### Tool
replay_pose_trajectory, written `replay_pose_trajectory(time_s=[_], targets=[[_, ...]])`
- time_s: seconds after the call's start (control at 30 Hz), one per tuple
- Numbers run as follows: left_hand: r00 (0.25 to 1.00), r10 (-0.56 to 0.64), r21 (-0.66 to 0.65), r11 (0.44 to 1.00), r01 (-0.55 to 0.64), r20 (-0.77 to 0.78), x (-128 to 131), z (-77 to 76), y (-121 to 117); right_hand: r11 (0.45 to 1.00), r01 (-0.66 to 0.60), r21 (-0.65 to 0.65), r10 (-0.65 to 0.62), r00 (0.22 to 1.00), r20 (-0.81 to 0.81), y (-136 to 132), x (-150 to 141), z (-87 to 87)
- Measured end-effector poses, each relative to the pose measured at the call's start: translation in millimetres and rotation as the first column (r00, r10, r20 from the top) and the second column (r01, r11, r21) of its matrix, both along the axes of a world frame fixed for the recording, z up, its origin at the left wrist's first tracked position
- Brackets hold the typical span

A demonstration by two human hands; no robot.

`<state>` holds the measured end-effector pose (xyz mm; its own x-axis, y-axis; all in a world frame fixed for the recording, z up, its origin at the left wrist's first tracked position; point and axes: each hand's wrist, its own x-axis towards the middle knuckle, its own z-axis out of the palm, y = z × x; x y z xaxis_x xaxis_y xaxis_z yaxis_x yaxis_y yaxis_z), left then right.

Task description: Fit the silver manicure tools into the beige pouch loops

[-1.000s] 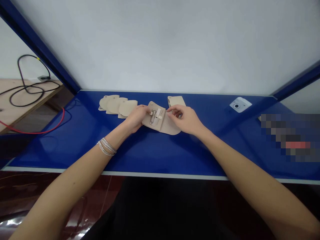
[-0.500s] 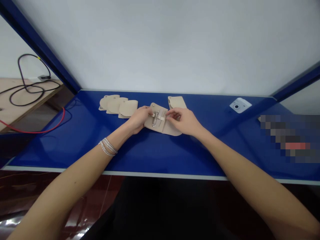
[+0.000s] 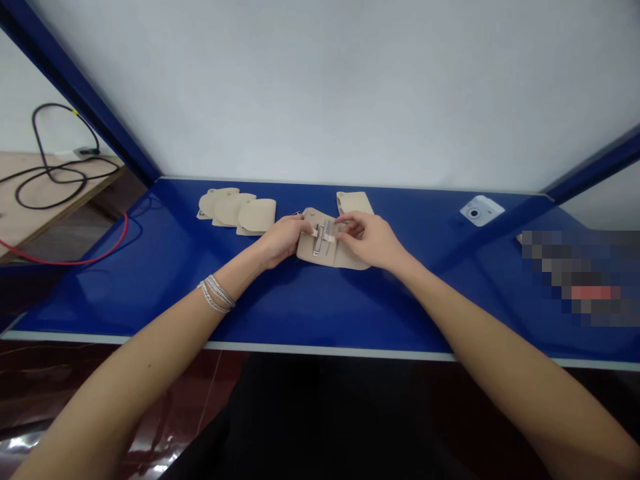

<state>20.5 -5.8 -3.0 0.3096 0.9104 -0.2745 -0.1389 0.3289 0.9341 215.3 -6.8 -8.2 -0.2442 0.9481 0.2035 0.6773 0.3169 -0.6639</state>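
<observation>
From where I stand, a glossy blue table (image 3: 320, 307) runs across the frame below a pale wall panel (image 3: 320, 87). An open beige case (image 3: 345, 258) is at the centre, its long axis running left to right and dipping slightly towards the lower right; its snap end points to the upper left. Inside, a metal clipper (image 3: 319, 241) stands nearly upright in the frame, its top leaning right.

Compared with 1 second ago, the case has shifted a little to the right, while the 3 folded cases (image 3: 257, 217) at upper left and the folded case (image 3: 355, 202) above the right hand (image 3: 370, 239) lie where they were.

The left hand (image 3: 285, 239) is closed on the case's left edge, thumb over the top. The right hand's thumb and forefinger are nearly together beside the tools; I can't tell whether they pinch anything. A white camera (image 3: 481, 211) sits at right.
</observation>
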Motion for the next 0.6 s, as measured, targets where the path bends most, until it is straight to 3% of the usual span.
replay_pose_trajectory(time_s=[0.43, 0.53, 0.6], targets=[[0.998, -0.030, 0.008, 1.000, 0.030, -0.049, -0.4, -3.3, 1.6, 0.999, -0.038, -0.010, 0.038, 0.999, -0.011, -0.1, -1.3, -1.2], [0.979, -0.036, 0.072, 0.996, 0.052, -0.201, -1.9, -2.7, 0.9, 1.000, -0.027, 0.002, 0.027, 1.000, 0.000, 0.5, -0.5, -1.3], [0.918, -0.002, 0.184, 0.979, 0.082, -0.396, -3.2, -0.6, -0.1, 1.000, -0.020, 0.007, 0.020, 1.000, 0.016, 0.8, 0.0, -1.2]])
